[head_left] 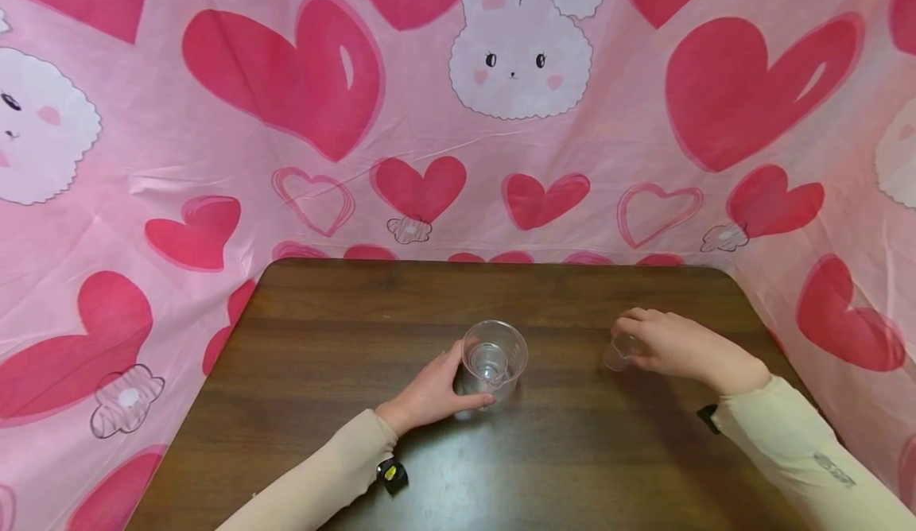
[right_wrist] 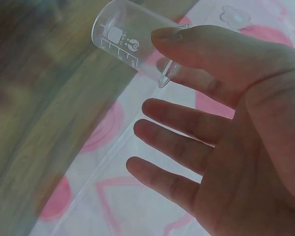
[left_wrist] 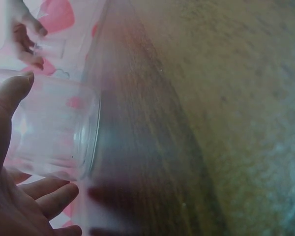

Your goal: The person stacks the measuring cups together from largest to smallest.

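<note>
A large clear beaker [head_left: 510,384] stands upright near the middle of the table, with a smaller ring showing inside its rim. My left hand [head_left: 432,388] holds it from the left, thumb across the front and fingers along the other side. Seen from the left wrist, the thumb lies over the wall of the large beaker [left_wrist: 54,123]. Off to the right, my right hand [head_left: 669,346] pinches a small clear beaker [head_left: 615,356] by its rim between thumb and index finger. White markings cover the side of the small beaker [right_wrist: 120,42]; the other fingers [right_wrist: 177,120] stay extended.
Both beakers are on a dark brown wooden table [head_left: 343,308] with rounded far corners. Pink fabric [head_left: 422,125] with hearts and rabbits hangs behind it and along both sides. Black wrist straps [head_left: 392,474] sit over the cream sleeves.
</note>
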`<action>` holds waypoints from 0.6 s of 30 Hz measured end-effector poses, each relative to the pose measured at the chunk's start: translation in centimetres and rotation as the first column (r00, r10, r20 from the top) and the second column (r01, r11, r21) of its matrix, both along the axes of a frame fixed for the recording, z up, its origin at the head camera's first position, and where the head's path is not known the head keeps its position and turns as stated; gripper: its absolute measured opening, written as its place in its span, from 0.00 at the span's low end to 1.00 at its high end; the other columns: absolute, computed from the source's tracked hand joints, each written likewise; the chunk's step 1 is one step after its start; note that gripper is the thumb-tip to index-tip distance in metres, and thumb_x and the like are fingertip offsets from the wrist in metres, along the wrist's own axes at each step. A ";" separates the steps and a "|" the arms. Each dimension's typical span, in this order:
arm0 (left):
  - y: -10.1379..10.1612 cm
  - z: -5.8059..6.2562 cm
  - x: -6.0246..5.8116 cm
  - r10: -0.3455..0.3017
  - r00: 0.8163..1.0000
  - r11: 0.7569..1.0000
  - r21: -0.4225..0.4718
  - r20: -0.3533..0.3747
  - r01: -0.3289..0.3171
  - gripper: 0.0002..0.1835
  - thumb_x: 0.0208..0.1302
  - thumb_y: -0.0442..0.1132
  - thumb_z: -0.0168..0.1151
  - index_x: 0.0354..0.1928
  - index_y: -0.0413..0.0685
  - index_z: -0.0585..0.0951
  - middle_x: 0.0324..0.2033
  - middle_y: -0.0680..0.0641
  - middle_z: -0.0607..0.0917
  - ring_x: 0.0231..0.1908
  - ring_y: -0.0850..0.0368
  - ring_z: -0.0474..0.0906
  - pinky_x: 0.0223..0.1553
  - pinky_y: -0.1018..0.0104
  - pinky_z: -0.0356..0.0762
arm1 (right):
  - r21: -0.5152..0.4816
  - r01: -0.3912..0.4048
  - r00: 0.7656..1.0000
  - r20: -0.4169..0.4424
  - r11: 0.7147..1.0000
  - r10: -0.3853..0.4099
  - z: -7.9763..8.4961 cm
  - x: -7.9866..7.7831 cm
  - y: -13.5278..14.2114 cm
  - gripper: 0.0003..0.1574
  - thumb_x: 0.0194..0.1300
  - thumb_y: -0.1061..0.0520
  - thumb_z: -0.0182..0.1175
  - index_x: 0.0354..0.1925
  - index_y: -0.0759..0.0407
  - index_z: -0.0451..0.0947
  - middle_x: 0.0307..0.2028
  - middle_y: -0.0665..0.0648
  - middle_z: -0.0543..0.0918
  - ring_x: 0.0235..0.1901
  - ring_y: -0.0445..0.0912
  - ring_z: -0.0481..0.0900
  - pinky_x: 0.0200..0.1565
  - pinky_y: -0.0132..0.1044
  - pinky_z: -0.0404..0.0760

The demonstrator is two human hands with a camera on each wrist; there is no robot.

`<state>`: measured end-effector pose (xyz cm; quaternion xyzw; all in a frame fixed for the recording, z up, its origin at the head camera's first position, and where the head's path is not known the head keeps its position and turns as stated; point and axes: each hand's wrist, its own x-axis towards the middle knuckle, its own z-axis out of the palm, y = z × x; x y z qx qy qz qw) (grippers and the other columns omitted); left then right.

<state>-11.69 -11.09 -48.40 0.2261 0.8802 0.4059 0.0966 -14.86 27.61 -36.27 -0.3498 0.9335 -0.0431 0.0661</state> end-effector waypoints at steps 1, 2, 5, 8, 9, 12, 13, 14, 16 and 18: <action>0.0 0.0 0.0 0.000 1.000 1.000 0.001 0.000 0.000 0.51 0.59 0.65 0.74 0.76 0.48 0.63 0.63 0.48 0.78 0.63 0.49 0.75 0.64 0.46 0.73 | 0.003 0.000 1.000 0.001 1.000 0.000 0.1 0.0 -0.2 0.23 0.54 0.60 0.79 0.48 0.58 0.83 0.46 0.59 0.83 0.39 0.52 0.84 0.42 0.52 0.85; 0.0 0.0 0.0 -0.001 1.000 1.000 0.002 0.000 0.001 0.51 0.59 0.65 0.74 0.76 0.47 0.63 0.63 0.48 0.78 0.63 0.49 0.75 0.64 0.46 0.73 | 0.003 -0.004 1.000 -0.001 1.000 0.004 0.2 0.0 -0.4 0.23 0.55 0.60 0.79 0.48 0.59 0.83 0.46 0.59 0.83 0.39 0.52 0.84 0.42 0.52 0.85; 0.0 0.1 0.0 0.000 1.000 1.000 0.007 0.004 0.000 0.51 0.58 0.65 0.74 0.75 0.48 0.63 0.62 0.48 0.78 0.63 0.49 0.75 0.65 0.46 0.73 | 0.005 -0.018 1.000 -0.014 1.000 0.018 0.5 0.0 -1.0 0.23 0.55 0.60 0.79 0.49 0.58 0.83 0.47 0.60 0.83 0.40 0.53 0.84 0.43 0.53 0.85; 0.0 0.1 -0.1 0.000 1.000 1.000 0.011 0.005 0.000 0.51 0.58 0.65 0.74 0.75 0.48 0.63 0.62 0.48 0.78 0.63 0.49 0.75 0.65 0.47 0.73 | 0.004 -0.040 0.999 -0.034 0.999 0.040 0.7 -0.3 -1.6 0.22 0.55 0.60 0.79 0.48 0.58 0.83 0.47 0.60 0.83 0.40 0.54 0.84 0.42 0.53 0.85; 0.0 0.1 0.0 0.001 1.000 1.000 0.012 0.007 -0.001 0.51 0.58 0.65 0.74 0.75 0.48 0.63 0.62 0.48 0.78 0.63 0.49 0.75 0.65 0.47 0.73 | 0.003 -0.045 0.998 -0.041 0.999 0.045 0.8 -0.3 -1.9 0.22 0.55 0.60 0.78 0.48 0.57 0.83 0.47 0.60 0.83 0.41 0.54 0.84 0.42 0.53 0.85; 0.0 0.0 -0.1 0.000 1.000 1.000 0.010 0.009 0.000 0.52 0.59 0.65 0.74 0.76 0.47 0.63 0.62 0.48 0.78 0.63 0.49 0.75 0.65 0.46 0.73 | 0.001 -0.063 0.996 -0.061 0.998 0.063 1.1 -0.5 -2.5 0.22 0.55 0.61 0.78 0.48 0.57 0.83 0.47 0.59 0.83 0.40 0.53 0.84 0.41 0.52 0.85; 0.0 0.0 -0.1 0.001 1.000 1.000 0.008 0.010 -0.001 0.52 0.59 0.65 0.74 0.76 0.47 0.63 0.62 0.48 0.78 0.63 0.48 0.75 0.65 0.46 0.73 | -0.001 -0.069 0.996 -0.065 0.998 0.068 1.2 -0.5 -2.7 0.22 0.54 0.61 0.78 0.48 0.57 0.83 0.47 0.59 0.83 0.40 0.53 0.84 0.41 0.52 0.85; 0.0 0.0 -0.1 0.002 1.000 1.000 0.006 0.012 -0.002 0.52 0.59 0.65 0.74 0.76 0.47 0.62 0.62 0.48 0.78 0.63 0.48 0.75 0.65 0.46 0.73 | -0.002 -0.074 0.995 -0.069 0.997 0.074 1.3 -0.6 -2.9 0.22 0.54 0.61 0.78 0.48 0.57 0.83 0.47 0.59 0.84 0.41 0.53 0.84 0.41 0.53 0.85; 0.1 0.0 -0.1 0.004 1.000 1.000 0.005 0.010 -0.004 0.51 0.59 0.65 0.74 0.76 0.47 0.63 0.62 0.48 0.78 0.63 0.49 0.75 0.65 0.46 0.73 | 0.000 -0.081 0.994 -0.072 0.997 0.080 1.5 -0.6 -3.3 0.22 0.55 0.62 0.78 0.49 0.57 0.84 0.47 0.59 0.84 0.42 0.53 0.83 0.43 0.54 0.84; 0.1 0.1 -0.1 0.004 1.000 1.000 0.005 0.009 -0.004 0.51 0.58 0.65 0.74 0.75 0.48 0.63 0.62 0.48 0.79 0.63 0.49 0.75 0.65 0.47 0.73 | 0.003 -0.086 0.994 -0.073 0.996 0.086 1.8 -0.5 -3.7 0.22 0.55 0.62 0.77 0.49 0.58 0.84 0.48 0.59 0.84 0.43 0.54 0.83 0.45 0.55 0.84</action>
